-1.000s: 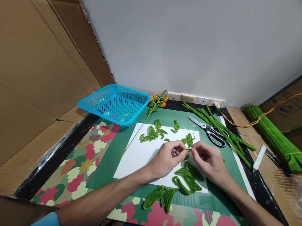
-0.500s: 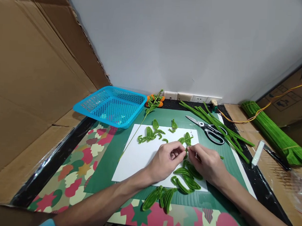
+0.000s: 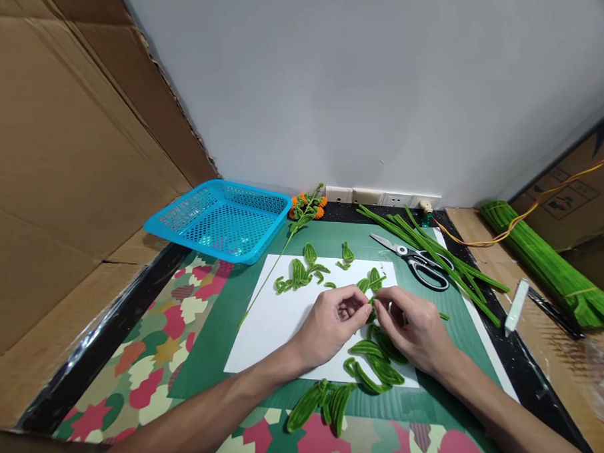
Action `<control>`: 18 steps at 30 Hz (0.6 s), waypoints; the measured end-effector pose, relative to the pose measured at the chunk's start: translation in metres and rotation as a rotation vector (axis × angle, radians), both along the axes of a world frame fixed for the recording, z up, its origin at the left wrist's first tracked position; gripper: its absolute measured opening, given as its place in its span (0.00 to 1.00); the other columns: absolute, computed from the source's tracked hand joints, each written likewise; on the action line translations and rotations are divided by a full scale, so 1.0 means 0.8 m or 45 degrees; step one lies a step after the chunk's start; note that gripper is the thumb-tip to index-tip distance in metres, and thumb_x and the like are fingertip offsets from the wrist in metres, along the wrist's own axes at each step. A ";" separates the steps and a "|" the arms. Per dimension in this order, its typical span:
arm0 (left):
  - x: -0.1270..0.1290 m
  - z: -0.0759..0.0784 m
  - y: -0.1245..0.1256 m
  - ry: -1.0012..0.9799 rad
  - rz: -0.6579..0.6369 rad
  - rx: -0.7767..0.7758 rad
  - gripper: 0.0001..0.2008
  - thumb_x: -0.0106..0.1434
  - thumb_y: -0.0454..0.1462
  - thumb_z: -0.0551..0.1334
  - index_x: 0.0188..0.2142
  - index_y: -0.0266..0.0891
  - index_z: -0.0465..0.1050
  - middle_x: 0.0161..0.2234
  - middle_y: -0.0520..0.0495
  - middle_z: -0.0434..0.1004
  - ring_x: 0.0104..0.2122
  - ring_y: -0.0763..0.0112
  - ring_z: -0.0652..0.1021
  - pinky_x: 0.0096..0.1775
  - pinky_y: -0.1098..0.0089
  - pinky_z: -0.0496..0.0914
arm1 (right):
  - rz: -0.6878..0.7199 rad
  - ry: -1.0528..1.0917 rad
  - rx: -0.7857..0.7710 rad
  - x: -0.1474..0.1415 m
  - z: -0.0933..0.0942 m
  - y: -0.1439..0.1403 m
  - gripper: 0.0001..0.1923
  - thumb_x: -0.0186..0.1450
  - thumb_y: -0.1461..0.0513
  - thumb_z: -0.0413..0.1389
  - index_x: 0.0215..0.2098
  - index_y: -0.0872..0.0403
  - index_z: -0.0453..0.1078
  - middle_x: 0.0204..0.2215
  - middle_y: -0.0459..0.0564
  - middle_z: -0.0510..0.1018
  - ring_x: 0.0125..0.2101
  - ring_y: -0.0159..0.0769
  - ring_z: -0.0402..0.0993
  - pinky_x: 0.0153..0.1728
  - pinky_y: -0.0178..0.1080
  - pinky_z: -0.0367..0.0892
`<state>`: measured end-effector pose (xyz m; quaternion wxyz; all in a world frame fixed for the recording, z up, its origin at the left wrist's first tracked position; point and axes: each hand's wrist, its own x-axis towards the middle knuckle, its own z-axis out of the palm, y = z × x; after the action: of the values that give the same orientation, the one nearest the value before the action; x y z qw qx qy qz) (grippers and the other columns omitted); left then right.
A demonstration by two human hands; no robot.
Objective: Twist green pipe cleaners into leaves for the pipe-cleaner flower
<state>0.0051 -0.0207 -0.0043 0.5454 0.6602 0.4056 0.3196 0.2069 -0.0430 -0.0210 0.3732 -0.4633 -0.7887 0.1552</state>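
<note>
Green fuzzy pipe-cleaner piece [image 3: 371,300] pinched between both hands above the white paper sheet [image 3: 282,319].

Left hand [image 3: 330,324] and right hand [image 3: 412,328] meet fingertip to fingertip, each grip pressed together on the small bent piece, just over the sheet on the worktop. Finished green pipe-cleaner leaves [image 3: 376,360] lie directly beneath the wrists and could be brushed off the paper or flattened. The piece is tiny and springy, so a loosened pinch might let it flick away among the loose leaves [image 3: 300,273] nearby.
</note>
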 end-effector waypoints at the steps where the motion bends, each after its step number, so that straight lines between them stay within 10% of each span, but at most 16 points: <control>1: 0.000 0.000 0.000 -0.006 -0.006 -0.006 0.10 0.70 0.41 0.64 0.36 0.37 0.75 0.27 0.53 0.71 0.27 0.72 0.73 0.32 0.71 0.66 | 0.000 0.013 -0.033 -0.001 0.000 0.000 0.06 0.76 0.62 0.52 0.43 0.53 0.71 0.29 0.47 0.77 0.23 0.32 0.69 0.26 0.35 0.63; 18: -0.007 -0.001 0.001 -0.010 -0.060 -0.052 0.13 0.72 0.46 0.63 0.41 0.37 0.75 0.28 0.53 0.71 0.28 0.71 0.72 0.32 0.71 0.65 | 0.043 0.033 -0.039 -0.004 0.000 0.002 0.11 0.76 0.60 0.50 0.37 0.52 0.69 0.24 0.44 0.71 0.21 0.31 0.65 0.25 0.34 0.60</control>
<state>-0.0002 -0.0198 -0.0055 0.5677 0.6570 0.3944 0.3008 0.2039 -0.0416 -0.0210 0.3735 -0.4534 -0.7891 0.1794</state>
